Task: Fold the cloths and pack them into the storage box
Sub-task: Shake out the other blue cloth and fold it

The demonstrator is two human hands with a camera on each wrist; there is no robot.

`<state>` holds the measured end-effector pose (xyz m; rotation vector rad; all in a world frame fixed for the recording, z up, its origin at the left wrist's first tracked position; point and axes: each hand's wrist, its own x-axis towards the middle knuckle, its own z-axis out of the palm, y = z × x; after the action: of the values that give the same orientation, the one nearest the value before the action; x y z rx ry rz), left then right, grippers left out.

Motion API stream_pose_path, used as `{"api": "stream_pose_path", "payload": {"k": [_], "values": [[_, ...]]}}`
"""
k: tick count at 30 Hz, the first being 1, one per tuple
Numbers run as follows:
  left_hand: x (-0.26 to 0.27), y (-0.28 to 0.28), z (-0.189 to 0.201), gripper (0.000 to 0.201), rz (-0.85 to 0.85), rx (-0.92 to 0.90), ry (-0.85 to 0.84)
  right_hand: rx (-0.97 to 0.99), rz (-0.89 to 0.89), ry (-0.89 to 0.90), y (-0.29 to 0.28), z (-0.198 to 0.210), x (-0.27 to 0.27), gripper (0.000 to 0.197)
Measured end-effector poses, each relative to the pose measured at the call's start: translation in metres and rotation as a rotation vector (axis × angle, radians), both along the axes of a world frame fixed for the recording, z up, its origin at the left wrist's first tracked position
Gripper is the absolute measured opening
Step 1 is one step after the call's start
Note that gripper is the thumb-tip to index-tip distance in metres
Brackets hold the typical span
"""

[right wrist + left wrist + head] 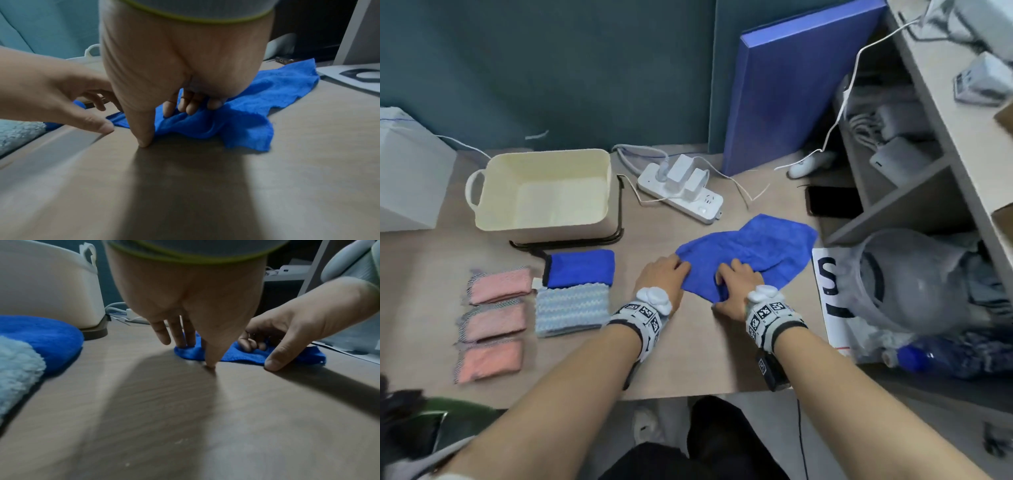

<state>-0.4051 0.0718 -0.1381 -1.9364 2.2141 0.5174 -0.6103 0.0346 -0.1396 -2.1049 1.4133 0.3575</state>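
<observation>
An unfolded blue cloth (756, 250) lies rumpled on the desk, right of centre. My left hand (681, 269) sets straight fingers (180, 339) on the cloth's left corner, thumb tip on the bare desk. My right hand (722, 281) curls its fingers (191, 105) into the cloth's near edge and bunches it, thumb down on the desk in front. The cream storage box (493, 219) stands empty at the back left. In front of it lie a folded blue cloth (582, 269), a folded light-blue cloth (571, 305) and three folded pink cloths (494, 322).
A white power strip (688, 195) with plugs and cables lies behind the cloth. A blue board (791, 85) leans at the back. A black phone (832, 202), a shelf unit (941, 144), a printed sheet (828, 291) and a clear plastic container (900, 284) crowd the right side. A white bag (407, 171) stands far left.
</observation>
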Motion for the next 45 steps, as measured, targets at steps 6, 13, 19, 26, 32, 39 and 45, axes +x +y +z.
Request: {"api": "stream_pose_path", "payload": {"k": [6, 13, 19, 26, 32, 39, 45], "values": [[0.003, -0.012, -0.007, 0.011, 0.000, -0.009, 0.029, -0.028, 0.002, -0.027, -0.004, -0.008, 0.004, 0.035], [0.003, 0.006, 0.011, 0.012, -0.034, 0.121, 0.046, -0.045, 0.016, 0.071, 0.012, 0.000, 0.007, 0.027], [0.034, 0.031, 0.030, 0.028, -0.167, 0.173, -0.087, 0.107, -0.056, 0.160, 0.033, 0.017, -0.009, 0.031], [0.071, 0.099, 0.045, 0.021, -0.201, 0.201, -0.035, 0.170, -0.126, 0.194, 0.081, 0.027, -0.052, 0.010], [0.079, 0.074, 0.111, 0.011, -0.020, -0.085, 0.205, -0.170, -0.324, -0.005, 0.068, 0.128, -0.050, 0.010], [0.072, 0.037, 0.229, 0.009, 0.115, -0.438, 0.485, -0.474, -0.458, -0.295, 0.031, 0.247, -0.055, 0.010], [0.066, 0.025, 0.265, 0.014, 0.278, -0.505, 0.690, -0.467, -0.574, -0.473, 0.019, 0.278, -0.063, 0.010]]}}
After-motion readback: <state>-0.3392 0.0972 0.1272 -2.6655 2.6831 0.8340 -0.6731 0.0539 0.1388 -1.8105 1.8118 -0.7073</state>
